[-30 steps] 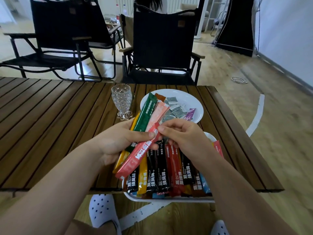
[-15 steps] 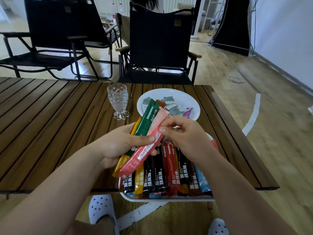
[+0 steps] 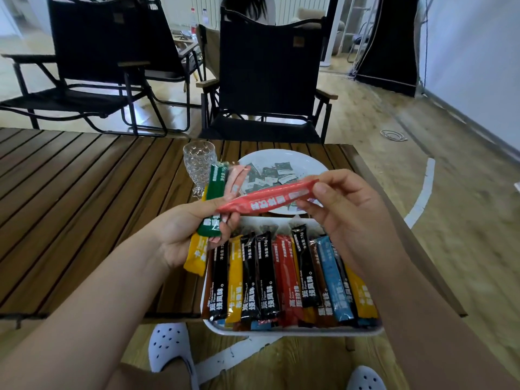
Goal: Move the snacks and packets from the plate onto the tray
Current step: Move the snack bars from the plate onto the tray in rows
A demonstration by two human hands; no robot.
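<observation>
Slatted wooden table (image 3: 84,192) fills the left, with black folding chairs beyond its far edge. A cut glass (image 3: 199,164) stands just left of the white plate (image 3: 281,153), which holds small dark sachets (image 3: 270,175). The left hand (image 3: 180,235) curls round a bundle of stick packets (image 3: 216,181): green, pink and yellow. Further right, the right hand (image 3: 351,212) pinches one end of a red stick packet (image 3: 267,202), its other end at the left fingertips, above the tray (image 3: 292,331) and its row of sticks. I judge it light, limp and slick; the flat sealed end offers the surest pinch.
</observation>
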